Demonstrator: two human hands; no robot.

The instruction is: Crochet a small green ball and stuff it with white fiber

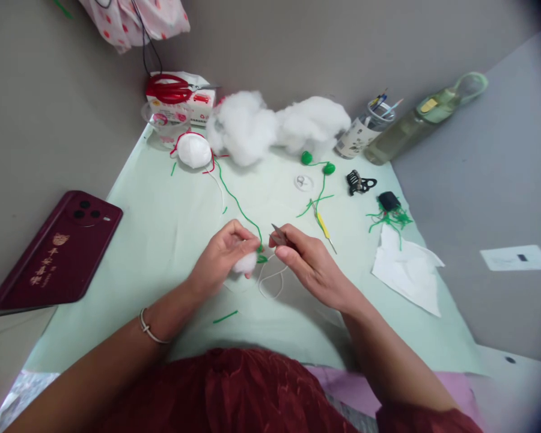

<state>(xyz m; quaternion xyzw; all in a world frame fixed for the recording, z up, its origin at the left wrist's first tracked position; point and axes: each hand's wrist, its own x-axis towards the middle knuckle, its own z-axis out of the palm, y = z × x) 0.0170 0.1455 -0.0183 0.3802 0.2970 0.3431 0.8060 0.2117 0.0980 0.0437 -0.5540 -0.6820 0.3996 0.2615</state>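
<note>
My left hand [223, 255] is closed around a small white crocheted ball [246, 263] with a bit of green yarn [238, 204] at its top; the green strand runs away across the cloth toward the back left. My right hand [309, 261] pinches a thin metal hook or needle [278, 233], whose tip points at the ball. A loop of white yarn [270, 282] lies on the cloth just below both hands. The two hands almost touch above the pale green cloth [162, 240].
At the back lie heaps of white stuffing [275, 126], a larger white ball [193, 150], red scissors [171, 91] on a box, a cup of pens [365, 129] and a bottle [415, 123]. A dark red phone [58, 249] lies left; a yellow hook [323, 227], hair clip [359, 182] and white paper [406, 267] lie right.
</note>
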